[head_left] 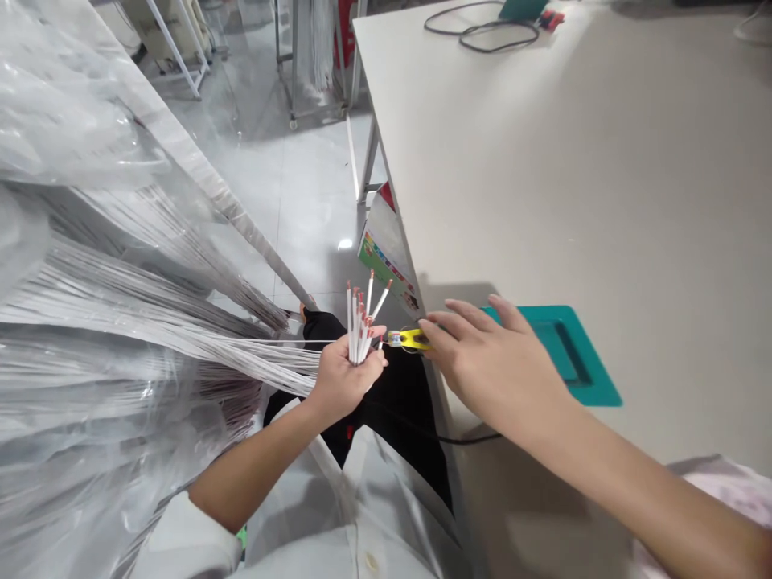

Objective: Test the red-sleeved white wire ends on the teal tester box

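Observation:
My left hand [343, 382] is closed around a bundle of white wires [355, 326]. Their bare copper-coloured ends stick up above the fist, at uneven heights. The long wire lengths [271, 358] run off leftward from this hand. My right hand [494, 358] reaches in over the table's edge, its fingers partly stretched out, gripping small yellow snips [413, 338]. The front end of the snips is close to a short wire end beside my left thumb. The right thumb and the rear of the tool are hidden beneath the hand.
A teal tray [582, 362] lies on the white table [567, 201] beyond my right hand. Black cable [500, 36] loops at the far edge. Plastic-wrapped wire bundles [78, 338] fill the left side, with a slanted rail [211, 185]. A printed box [389, 257] stands below the table.

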`<state>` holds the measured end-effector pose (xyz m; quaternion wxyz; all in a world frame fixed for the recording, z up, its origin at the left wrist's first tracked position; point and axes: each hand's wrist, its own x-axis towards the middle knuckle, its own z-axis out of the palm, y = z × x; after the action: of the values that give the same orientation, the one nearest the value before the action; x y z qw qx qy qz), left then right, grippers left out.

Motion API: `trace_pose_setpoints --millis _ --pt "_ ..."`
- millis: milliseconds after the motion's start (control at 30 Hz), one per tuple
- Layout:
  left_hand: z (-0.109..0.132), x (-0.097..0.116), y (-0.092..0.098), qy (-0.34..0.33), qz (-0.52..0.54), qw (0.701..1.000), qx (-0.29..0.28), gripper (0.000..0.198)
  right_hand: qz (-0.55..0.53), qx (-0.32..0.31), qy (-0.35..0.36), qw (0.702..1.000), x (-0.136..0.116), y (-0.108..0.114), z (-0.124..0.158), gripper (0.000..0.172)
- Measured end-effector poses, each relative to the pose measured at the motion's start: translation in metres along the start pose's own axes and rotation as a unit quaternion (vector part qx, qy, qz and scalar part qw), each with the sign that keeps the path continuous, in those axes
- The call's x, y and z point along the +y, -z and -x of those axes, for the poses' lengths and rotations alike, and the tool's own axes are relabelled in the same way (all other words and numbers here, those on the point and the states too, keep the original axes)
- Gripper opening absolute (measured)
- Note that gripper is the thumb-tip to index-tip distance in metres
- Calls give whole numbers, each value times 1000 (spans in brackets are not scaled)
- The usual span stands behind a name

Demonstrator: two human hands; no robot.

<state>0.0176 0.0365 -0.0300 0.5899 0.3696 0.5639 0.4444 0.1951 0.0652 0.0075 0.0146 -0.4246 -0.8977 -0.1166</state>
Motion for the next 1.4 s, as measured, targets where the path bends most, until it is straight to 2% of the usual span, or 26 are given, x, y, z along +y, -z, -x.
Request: trace_pose_setpoints --millis 167,300,533,767,1000,1067,1233,1400 --pt "-9 3 -8 33 28 999 6 39 -32 -36 18 999 6 0 -8 23" --pt "-13 3 -11 41 24 999 18 41 -52 -35 7 998 9 -2 -8 23" --pt "-13 -1 -5 81 50 995 -22 49 -64 -23 4 998 11 -6 -6 25" --pt "-16 -7 -1 57 23 997 -45 43 -71 -29 2 997 11 -5 -7 27" --pt "-14 -3 -3 -2 -70 997 -26 37 -63 -37 3 997 9 -4 -5 27" --pt "-13 -2 -2 -4 -82 996 -24 36 -56 -32 -2 998 9 -6 -3 28" --pt "-12 -5 -1 7 -67 997 -34 37 -53 -37 1 998 8 -12 -2 42" --pt "-11 -6 2 17 -54 998 -27 39 -77 -39 3 996 10 -14 -4 45"
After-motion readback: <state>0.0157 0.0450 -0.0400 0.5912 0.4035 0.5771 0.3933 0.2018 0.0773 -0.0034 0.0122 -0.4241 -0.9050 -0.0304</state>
